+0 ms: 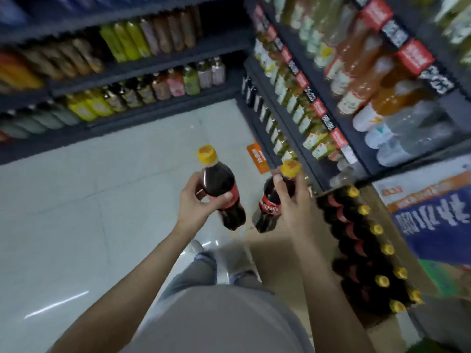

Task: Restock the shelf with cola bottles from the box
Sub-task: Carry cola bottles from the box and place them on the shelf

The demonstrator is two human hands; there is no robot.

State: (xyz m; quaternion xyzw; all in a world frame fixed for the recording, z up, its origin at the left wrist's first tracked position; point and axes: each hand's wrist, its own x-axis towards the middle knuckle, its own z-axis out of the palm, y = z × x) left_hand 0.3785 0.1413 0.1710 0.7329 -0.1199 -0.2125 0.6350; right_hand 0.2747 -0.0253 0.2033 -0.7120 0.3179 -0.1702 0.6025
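I hold two cola bottles with yellow caps and red labels above the floor. My left hand (197,200) grips the left cola bottle (219,182) round its shoulder. My right hand (293,200) grips the right cola bottle (270,207) just under its cap. Both bottles are tilted, caps pointing away from me. At the right, several more cola bottles (367,240) stand in a row inside the cardboard box (397,217), below the dark shelf unit (318,159).
Dark shelves (153,64) packed with coloured drink bottles run along the back and the right. An orange sticker (257,159) lies on the pale tiled floor (102,200). My legs and shoes (204,258) are below the bottles. A blue and orange carton (433,210) sits at far right.
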